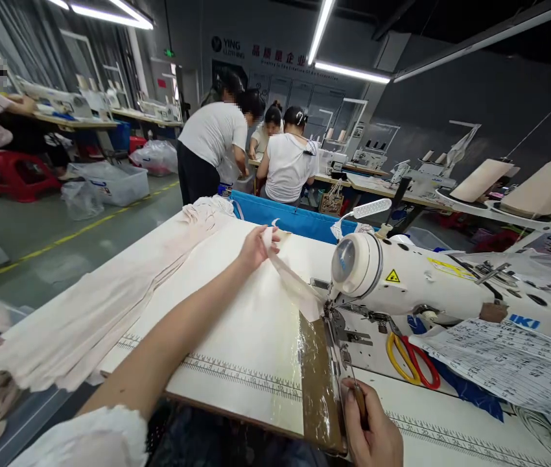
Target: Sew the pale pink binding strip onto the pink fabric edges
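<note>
Left hand (256, 248) reaching far across tabletop (236, 337), fingers pinching end of cream fabric strip (295, 282). Strip running taut from hand down to needle area of sewing machine (402, 279). Right hand (375, 431) sitting at near tabletop edge, fingers clenching brown-handled tool (360, 401). Scissors (411, 360) lying under machine arm. Fabric pile (85, 318) draping at left.

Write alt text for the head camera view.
At a white sewing machine, the person's left hand pinches a pale fabric strip running from the needle area, while the right hand grips a brown-handled tool. Scissors lie beside the machine; other people work behind.
</note>
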Available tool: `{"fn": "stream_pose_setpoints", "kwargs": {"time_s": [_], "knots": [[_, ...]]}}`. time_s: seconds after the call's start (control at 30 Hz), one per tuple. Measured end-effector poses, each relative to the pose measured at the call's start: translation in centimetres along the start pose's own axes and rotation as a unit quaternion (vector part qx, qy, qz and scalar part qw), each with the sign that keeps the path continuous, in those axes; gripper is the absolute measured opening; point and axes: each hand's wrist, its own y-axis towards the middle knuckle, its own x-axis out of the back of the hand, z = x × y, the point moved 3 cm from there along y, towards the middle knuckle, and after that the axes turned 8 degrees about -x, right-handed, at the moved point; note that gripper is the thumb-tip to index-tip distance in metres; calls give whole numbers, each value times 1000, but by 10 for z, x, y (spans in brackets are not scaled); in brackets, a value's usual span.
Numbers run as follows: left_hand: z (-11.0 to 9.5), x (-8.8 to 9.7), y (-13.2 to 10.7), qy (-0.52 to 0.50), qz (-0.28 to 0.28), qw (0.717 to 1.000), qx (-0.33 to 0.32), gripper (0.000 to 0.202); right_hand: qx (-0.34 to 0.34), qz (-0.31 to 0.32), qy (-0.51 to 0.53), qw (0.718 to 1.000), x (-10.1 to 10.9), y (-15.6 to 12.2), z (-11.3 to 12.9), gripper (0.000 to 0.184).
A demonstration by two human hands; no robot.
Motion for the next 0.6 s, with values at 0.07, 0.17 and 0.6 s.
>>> {"fn": "stream_pose_setpoints", "kwargs": {"time_s": [0.07, 0.17, 0.6], "knots": [[-38, 28, -32, -17, 8, 1000, 3, 37, 22, 25, 23, 999, 0, -1, 6, 40], [-77, 70, -89, -33, 6, 999, 14, 44, 91, 72, 80, 990, -3, 0, 34, 29], [-82, 101, -295, 128, 55, 989, 58, 45, 225, 321, 147, 908, -129, 56, 177, 51]]}}
